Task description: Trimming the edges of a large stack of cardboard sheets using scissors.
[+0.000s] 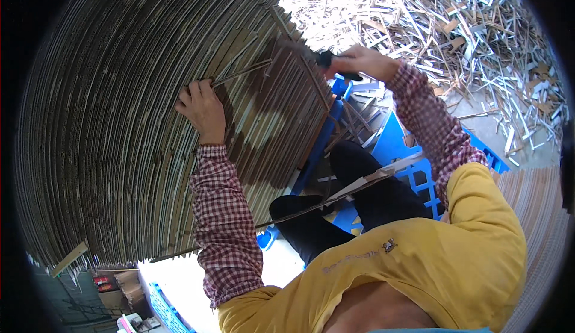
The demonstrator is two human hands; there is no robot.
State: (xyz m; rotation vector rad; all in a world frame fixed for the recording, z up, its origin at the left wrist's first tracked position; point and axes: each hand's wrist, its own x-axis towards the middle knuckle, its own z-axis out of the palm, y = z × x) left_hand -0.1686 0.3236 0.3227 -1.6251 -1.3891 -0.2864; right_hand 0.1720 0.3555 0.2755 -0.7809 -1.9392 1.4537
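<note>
A tall stack of cardboard sheets (120, 105) fills the left, its layered edges facing me. My left hand (203, 110) lies against these edges, fingers curled around the near end of a thin cardboard strip (244, 72) that sticks out to the right. In my right hand (366, 63), closed, is a black-handled tool (326, 59); its front part is smeared by motion over the stack's right side, so its kind cannot be made out. Another long, torn cardboard strip (347, 192) lies across my thighs.
Blue plastic crates (428, 192) stand by my legs. Cardboard offcuts (443, 39) cover the floor at the far right. Another layered stack (533, 213) is at the right edge. A blue crate (165, 309) and cardboard boxes (127, 288) sit at the lower left.
</note>
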